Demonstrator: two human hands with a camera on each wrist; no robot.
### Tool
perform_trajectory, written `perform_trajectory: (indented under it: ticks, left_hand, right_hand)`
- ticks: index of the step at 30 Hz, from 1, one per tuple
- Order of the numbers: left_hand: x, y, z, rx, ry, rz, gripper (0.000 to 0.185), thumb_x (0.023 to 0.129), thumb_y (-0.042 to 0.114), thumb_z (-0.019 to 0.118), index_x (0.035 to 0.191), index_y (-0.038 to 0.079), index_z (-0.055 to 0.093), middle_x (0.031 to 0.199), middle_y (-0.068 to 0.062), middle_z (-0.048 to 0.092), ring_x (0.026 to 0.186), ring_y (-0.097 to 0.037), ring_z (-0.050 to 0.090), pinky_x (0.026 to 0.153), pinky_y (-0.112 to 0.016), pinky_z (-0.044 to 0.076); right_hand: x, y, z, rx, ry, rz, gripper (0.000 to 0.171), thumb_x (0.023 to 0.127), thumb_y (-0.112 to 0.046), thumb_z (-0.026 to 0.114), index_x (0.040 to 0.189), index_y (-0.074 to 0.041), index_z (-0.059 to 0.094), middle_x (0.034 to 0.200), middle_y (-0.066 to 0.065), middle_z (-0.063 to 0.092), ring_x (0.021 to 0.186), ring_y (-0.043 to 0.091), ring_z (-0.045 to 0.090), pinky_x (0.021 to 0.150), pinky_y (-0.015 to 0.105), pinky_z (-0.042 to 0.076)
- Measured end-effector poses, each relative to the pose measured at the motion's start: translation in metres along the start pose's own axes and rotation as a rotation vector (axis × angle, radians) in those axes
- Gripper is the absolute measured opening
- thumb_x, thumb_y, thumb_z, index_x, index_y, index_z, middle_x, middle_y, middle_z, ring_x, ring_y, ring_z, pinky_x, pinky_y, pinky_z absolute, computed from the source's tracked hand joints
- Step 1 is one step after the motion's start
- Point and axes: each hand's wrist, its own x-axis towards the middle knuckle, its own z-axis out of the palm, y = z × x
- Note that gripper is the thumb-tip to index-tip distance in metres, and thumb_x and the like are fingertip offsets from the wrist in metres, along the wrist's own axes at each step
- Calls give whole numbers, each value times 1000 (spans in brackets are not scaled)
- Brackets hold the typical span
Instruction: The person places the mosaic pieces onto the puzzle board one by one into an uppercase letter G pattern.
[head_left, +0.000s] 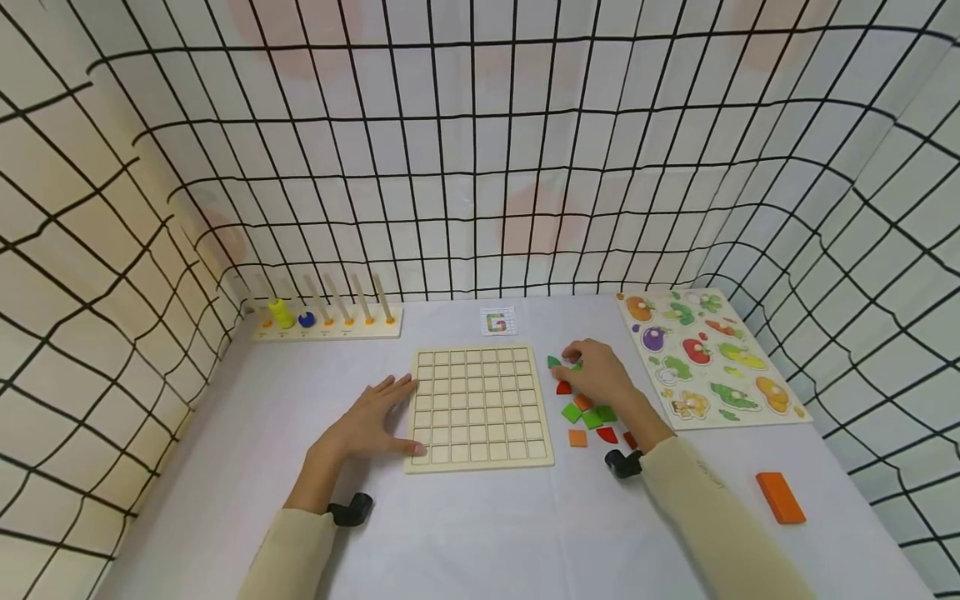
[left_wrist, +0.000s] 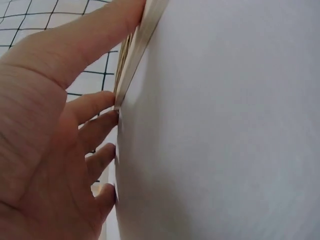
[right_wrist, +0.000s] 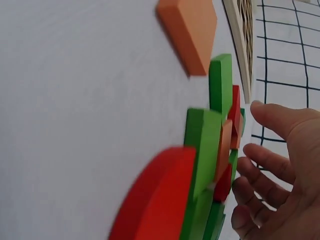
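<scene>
A pale wooden grid board lies flat on the white table. Along its left side rests my left hand, fingers spread, the thumb on the lower left corner and the fingertips by the upper edge. My right hand reaches over a group of small coloured blocks to the right of the board. In the right wrist view its thumb and fingers stand apart, with nothing between them. Green squares, a red quarter-round block and an orange square lie beneath and near it; the hand hides part of the group.
A small pattern card lies behind the board. At the back left stands a peg rack with yellow and blue rings. A vegetable puzzle board and an orange block are on the right. Black netting surrounds the table.
</scene>
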Motion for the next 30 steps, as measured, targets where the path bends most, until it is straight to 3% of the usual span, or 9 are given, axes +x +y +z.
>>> perform_trajectory:
  ticks: [4,12,22,30]
  left_hand:
    - [0,-2,0,-21,4,-4,114,63,66,79,154,19,30,161,1,25,151,-32,15,121,-56,10]
    - [0,-4,1,-47,6,-7,114,62,65,80,154,19,30,161,2,25,151,-31,14,122,-56,8]
    - [-1,-4,4,-58,8,-28,114,61,65,81,153,20,31,161,2,25,152,-29,13,122,-55,7]
    - [0,-2,3,-69,7,-34,114,61,64,81,154,20,31,161,2,25,152,-29,13,122,-54,5]
  right_hand:
    - [3,-8,3,-19,18,35,49,84,-52,69,110,-10,65,112,9,65,100,26,59,89,44,51]
    - [5,-14,4,-63,46,43,34,85,-44,69,96,-12,66,98,8,64,85,23,56,73,36,50]
    - [8,-17,7,-30,42,9,32,87,-39,69,103,-12,68,98,8,63,85,23,55,72,36,48]
    - [12,-23,13,-44,67,36,41,86,-46,68,99,-7,63,93,9,59,83,24,52,69,34,46]
